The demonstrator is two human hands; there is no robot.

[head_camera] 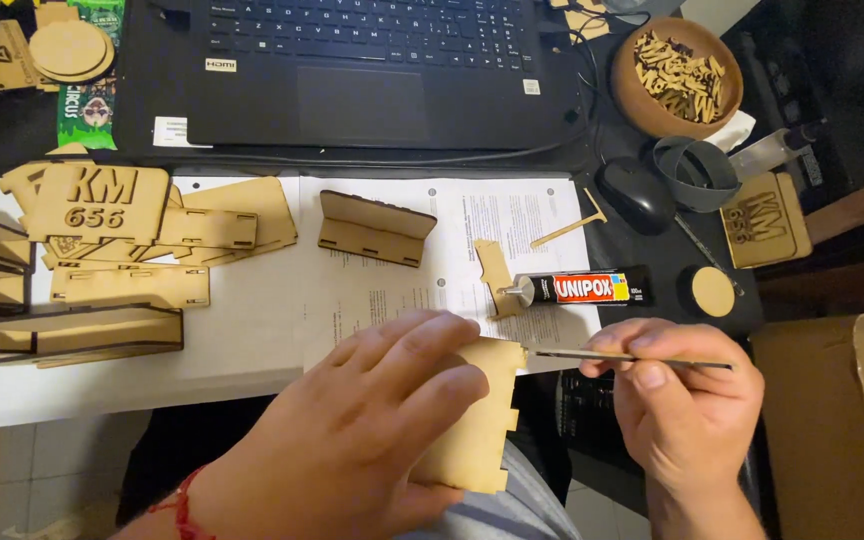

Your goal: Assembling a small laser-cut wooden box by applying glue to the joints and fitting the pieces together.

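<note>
Gripping a notched wooden panel (477, 420), the left hand (352, 430) is closed around it. A thin stick (612, 356) is pinched in the right hand (687, 400), near a glue tube (577, 289).

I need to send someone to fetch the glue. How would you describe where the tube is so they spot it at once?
Start at the laptop and come down to the white paper sheets in front of it. At their right edge, just below the black mouse, lies the glue tube, nozzle pointing left. It is the only black tube with a red label among plain brown wooden pieces.
</note>
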